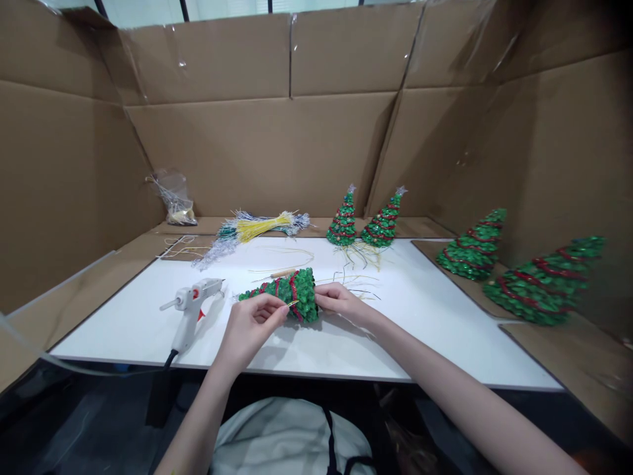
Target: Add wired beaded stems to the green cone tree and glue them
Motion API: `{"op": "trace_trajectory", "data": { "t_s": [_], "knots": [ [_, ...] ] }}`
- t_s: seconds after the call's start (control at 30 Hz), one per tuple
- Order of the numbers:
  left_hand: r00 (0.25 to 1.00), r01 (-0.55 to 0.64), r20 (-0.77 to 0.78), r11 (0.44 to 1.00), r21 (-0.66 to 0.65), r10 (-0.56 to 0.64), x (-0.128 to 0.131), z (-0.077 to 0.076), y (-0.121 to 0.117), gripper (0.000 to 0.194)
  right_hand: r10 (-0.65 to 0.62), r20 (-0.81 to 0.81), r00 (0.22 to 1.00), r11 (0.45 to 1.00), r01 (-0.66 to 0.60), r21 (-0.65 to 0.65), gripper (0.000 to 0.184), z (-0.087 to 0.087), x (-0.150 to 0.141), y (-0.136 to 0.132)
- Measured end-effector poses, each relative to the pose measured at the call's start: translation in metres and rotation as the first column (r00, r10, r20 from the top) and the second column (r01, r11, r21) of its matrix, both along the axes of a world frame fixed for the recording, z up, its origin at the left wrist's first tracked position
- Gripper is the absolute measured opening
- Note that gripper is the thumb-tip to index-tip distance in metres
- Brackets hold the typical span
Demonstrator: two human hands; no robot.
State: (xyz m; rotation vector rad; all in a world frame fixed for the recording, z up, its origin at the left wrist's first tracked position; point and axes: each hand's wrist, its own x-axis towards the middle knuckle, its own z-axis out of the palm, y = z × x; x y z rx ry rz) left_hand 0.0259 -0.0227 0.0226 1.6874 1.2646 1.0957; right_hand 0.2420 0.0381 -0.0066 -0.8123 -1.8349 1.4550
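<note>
Evidently this is close fingertip work: a green cone-shaped tree with red tinsel bands (285,288) lies on its side near the middle of the white-topped bench (445,297), tip toward the left edge, base toward the right. The left hand (257,322) has thumb and forefinger pinched together on a thin yellow strand (293,303) against the tree's near side; the right hand (341,300) meets the base, fingertips partly hidden there — whether they are clamped on the rim or on something inside, I cannot tell. To do this well, I'd judge, the strand wants a light pinch close to where it meets the foliage, so it doesn't buckle, while the other hand steadies the base without crushing the leaves. Working slowly should spare the red bands from snagging. The white glue gun with a red trigger (190,316) sits toward the left edge, so the left elbow is best held clear of it — likewise of the pointed tool with a pale wooden handle (283,273), just beyond the tree toward the far edge.
</note>
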Motion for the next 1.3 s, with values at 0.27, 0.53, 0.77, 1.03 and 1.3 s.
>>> {"op": "trace_trajectory", "data": {
  "t_s": [0.27, 0.53, 0.77, 1.03, 1.3],
  "knots": [
    [0.999, 0.009, -0.040, 1.000, 0.013, -0.008, -0.002, -0.002, -0.001, 0.026, -0.003, 0.006, 1.000, 1.000, 0.003, 0.003, 0.051, 0.002, -0.001, -0.001],
    [0.988, -0.016, -0.144, 0.976, 0.216, 0.048, -0.002, 0.003, -0.002, 0.021, -0.001, 0.004, 1.000, 1.000, 0.001, -0.011, 0.050, 0.002, -0.001, -0.001],
    [0.948, 0.050, -0.308, 0.914, 0.402, 0.084, -0.003, 0.005, -0.003, 0.019, -0.001, 0.006, 1.000, 1.000, 0.001, -0.014, 0.050, 0.000, 0.000, -0.001],
    [0.920, 0.106, -0.384, 0.898, 0.427, 0.074, -0.004, 0.010, -0.003, 0.022, 0.005, 0.013, 1.000, 1.000, -0.005, -0.006, 0.051, 0.001, -0.001, -0.001],
    [0.958, 0.024, -0.268, 0.897, 0.441, 0.106, -0.003, 0.003, 0.000, 0.016, -0.004, 0.023, 1.000, 1.000, 0.004, -0.008, 0.049, 0.003, -0.001, -0.002]
  ]
}}
